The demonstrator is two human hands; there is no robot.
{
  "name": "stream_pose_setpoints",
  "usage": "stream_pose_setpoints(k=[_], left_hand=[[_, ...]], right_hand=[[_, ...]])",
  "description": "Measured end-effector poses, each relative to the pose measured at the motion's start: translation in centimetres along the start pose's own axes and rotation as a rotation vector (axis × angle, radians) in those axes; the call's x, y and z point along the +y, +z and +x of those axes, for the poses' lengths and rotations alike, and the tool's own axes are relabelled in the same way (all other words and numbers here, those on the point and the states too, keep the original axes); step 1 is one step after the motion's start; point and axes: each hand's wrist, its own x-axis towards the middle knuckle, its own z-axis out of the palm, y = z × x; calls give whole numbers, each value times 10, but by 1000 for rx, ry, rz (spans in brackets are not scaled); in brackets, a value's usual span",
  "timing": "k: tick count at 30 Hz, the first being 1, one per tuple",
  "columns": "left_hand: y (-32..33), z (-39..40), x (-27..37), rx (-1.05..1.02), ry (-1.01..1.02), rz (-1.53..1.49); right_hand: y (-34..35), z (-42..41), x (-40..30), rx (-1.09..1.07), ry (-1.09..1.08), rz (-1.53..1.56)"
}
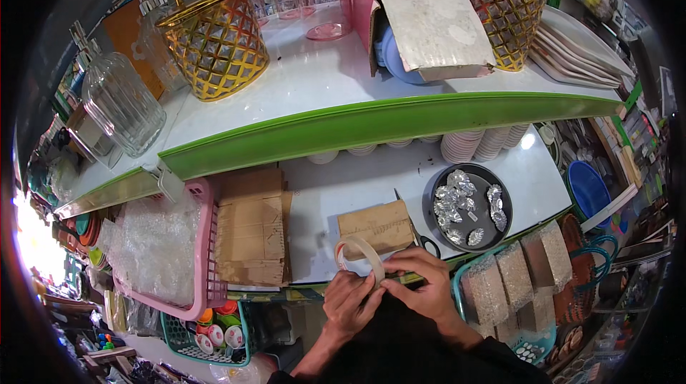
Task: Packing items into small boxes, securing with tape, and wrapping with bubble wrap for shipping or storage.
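Note:
A roll of clear adhesive tape (378,261) is gripped in my left hand (347,298), its ring tilted upward. The fingertips of my right hand (423,282) touch the roll's outer edge near the left thumb; whether they pinch the tape's end I cannot tell. Just beyond the roll lies a small brown cardboard box (375,226) on the white lower shelf (332,191). Scissors with black handles (430,246) lie partly behind the box, beside my right hand. To the right is a round dark pan (504,223) with several small fluted metal moulds (455,199).
Flattened cardboard (252,234) lies left, beside a pink basket (206,255) of bubble wrap (155,250). A teal basket (458,282) with bubble-wrapped boxes (514,271) stands right. Overhead, a green-edged shelf (375,118) bears glass bottles (123,100) and gold lattice containers (214,46). Stacked cups (461,147) stand behind.

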Motion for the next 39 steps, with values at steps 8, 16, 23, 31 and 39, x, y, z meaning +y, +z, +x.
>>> stream_pose_setpoints(k=[8, 16, 23, 31, 39], left_hand=[[-4, 2, 8, -54, -87, 38], [-5, 3, 17, -111, -243, -1], [-13, -1, 20, -99, -422, -94], [-17, 4, 26, -104, -313, -81], [-28, -6, 21, -128, -221, -78]], right_hand=[[-12, 7, 6, -47, -308, -358], [-10, 13, 3, -141, -332, -463], [-14, 16, -7, -217, -54, -163], [-12, 11, -6, -155, -187, -190], [0, 2, -29, -209, 6, -201]])
